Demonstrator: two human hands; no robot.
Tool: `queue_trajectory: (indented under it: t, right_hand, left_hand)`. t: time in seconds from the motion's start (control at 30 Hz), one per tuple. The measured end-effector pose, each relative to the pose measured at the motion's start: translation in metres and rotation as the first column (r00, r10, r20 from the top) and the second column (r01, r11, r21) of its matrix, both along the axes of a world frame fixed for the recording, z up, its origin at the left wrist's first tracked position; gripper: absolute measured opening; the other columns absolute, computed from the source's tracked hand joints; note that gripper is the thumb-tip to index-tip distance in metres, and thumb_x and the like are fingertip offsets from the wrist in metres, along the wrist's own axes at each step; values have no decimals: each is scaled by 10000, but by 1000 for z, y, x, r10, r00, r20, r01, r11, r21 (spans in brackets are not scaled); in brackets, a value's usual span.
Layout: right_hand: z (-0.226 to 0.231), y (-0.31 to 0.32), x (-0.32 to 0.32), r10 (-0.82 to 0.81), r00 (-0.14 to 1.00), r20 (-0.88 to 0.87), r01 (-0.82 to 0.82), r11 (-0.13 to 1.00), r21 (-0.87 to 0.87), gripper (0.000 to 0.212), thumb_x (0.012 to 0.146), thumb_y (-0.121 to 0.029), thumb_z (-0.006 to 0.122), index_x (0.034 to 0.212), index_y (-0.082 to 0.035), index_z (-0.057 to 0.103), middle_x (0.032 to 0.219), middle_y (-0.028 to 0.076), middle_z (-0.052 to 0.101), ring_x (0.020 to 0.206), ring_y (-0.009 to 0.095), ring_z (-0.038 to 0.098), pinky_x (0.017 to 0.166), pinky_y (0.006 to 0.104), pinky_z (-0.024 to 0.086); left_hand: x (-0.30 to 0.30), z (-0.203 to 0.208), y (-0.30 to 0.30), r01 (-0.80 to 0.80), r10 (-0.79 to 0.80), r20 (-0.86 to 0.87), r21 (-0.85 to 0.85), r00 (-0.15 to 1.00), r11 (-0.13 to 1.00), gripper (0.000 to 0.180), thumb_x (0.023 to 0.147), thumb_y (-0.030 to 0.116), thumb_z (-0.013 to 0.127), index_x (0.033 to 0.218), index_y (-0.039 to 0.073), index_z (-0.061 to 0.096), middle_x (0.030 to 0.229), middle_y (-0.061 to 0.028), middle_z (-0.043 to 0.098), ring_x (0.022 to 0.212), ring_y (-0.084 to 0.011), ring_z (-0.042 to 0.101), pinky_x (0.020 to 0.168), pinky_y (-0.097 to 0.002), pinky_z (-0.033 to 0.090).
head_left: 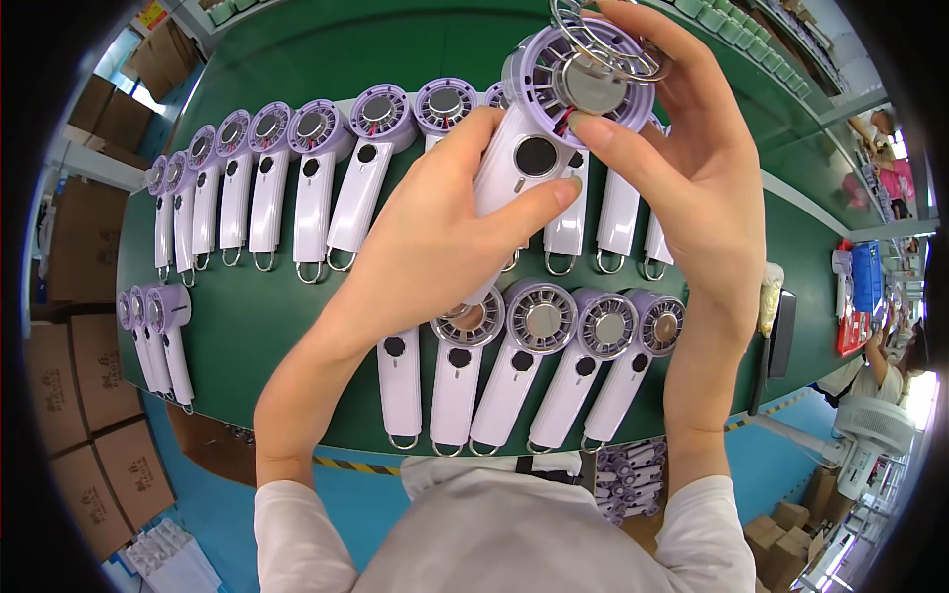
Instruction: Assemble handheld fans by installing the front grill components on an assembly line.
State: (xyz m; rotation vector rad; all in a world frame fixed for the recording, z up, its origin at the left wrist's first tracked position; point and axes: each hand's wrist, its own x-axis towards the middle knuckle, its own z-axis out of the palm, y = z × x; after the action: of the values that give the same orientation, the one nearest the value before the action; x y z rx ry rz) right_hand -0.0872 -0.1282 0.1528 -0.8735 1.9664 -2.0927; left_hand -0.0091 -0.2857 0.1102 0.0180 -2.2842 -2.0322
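In my left hand (425, 232) is a white and lavender handheld fan (494, 188), gripped round its handle with the head tilted up and away. My left thumb lies across the handle below a round black panel. My right hand (707, 178) curves round the fan head, fingers closed on a shiny wire ring grille (647, 71) that sits tilted over the silver centre disc. The right thumb presses the lower rim of the head, beside thin red wires. Whether the ring touches the head all round, I cannot tell.
On the green table (267, 351), similar fans (312, 203) stretch in a far row, with a nearer row (519, 395) below my hands. Several more (173, 341) lie at the left. Cardboard boxes (94, 371) are stacked left; a white fan (875, 430) stands right.
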Motion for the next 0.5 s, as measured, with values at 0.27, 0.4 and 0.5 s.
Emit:
queue_trajectory:
  t: [0.27,0.4,0.5]
  right_hand:
    - [-13,-5,-1,34,998,-59,-38,997,-61,633,819,95,674,1398,19,427,1354,112,508,1280,183,488,1105,330,372]
    - [-10,-8,2,34,997,-68,-37,998,-56,639,816,107,660,1402,21,419,1359,117,499,1285,186,482,1110,331,366]
    - [-5,-9,4,12,1000,-23,-13,1000,-19,650,816,106,664,1409,21,412,1368,124,492,1294,192,475,1116,334,361]
  left_hand:
    - [2,-5,9,-63,59,-63,-64,996,996,382,913,190,734,1206,17,561,832,2,637,670,-46,591,587,-214,488]
    - [0,-13,12,-99,93,-124,-43,988,994,410,897,199,714,1173,-46,538,910,-161,700,764,-213,680,683,-344,523]
    - [0,-11,11,-101,95,-106,-54,990,993,391,908,201,719,1194,-6,551,856,-77,666,710,-129,636,626,-275,501]
